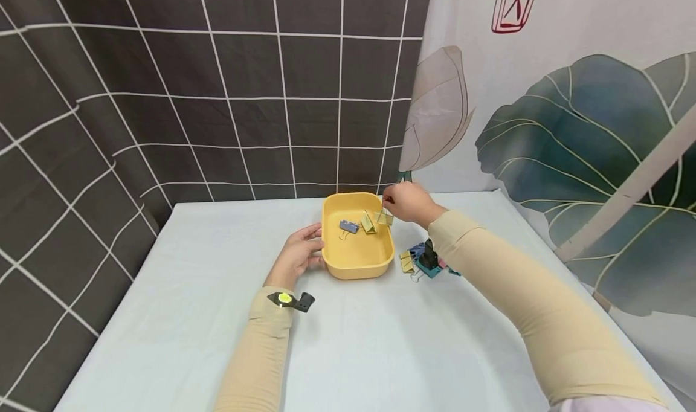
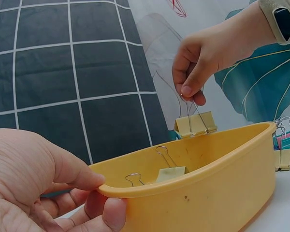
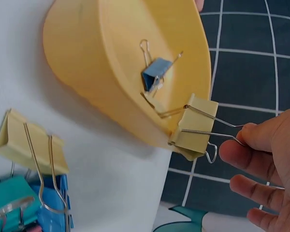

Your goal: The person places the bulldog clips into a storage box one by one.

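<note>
Head view looks forward and down over the table (image 1: 380,351). Left wrist view sits close, level with the yellow tray (image 2: 208,198) rim. Right wrist view looks down closely; all three share the tray.

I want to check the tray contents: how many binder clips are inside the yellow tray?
2: a blue binder clip and a yellow binder clip lie inside the tray. The right hand holds a third above the rim.
</note>
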The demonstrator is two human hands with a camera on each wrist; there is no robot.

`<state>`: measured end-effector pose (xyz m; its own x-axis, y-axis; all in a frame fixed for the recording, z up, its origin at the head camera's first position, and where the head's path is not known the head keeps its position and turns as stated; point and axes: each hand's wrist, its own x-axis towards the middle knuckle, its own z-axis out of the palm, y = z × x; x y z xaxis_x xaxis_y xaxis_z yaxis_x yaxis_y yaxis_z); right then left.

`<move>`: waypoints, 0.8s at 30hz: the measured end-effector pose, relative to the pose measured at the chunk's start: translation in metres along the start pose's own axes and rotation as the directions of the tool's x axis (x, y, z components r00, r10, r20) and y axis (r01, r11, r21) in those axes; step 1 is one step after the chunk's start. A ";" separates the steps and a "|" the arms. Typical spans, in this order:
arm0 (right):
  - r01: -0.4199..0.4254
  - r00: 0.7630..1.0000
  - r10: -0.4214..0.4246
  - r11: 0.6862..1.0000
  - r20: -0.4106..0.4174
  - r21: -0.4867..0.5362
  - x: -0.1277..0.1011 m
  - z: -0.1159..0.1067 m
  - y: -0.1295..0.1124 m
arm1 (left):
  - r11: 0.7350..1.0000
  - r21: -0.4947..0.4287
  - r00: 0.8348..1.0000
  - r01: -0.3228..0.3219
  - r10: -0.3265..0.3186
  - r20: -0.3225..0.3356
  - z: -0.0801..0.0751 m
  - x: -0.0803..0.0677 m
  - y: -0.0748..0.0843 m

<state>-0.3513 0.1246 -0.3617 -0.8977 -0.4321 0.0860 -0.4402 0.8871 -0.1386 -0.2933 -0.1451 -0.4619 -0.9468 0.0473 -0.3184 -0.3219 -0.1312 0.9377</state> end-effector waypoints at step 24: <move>0.079 0.997 -0.078 0.996 0.020 -0.032 0.001 0.018 -0.015 | 1.000 -0.020 1.000 -0.012 0.013 0.018 -0.001 0.000 -0.001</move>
<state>-0.3456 0.1083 -0.3779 -0.8606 -0.5036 0.0765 -0.5091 0.8549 -0.1000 -0.2929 -0.1455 -0.4628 -0.9506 0.0634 -0.3038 -0.3100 -0.1519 0.9385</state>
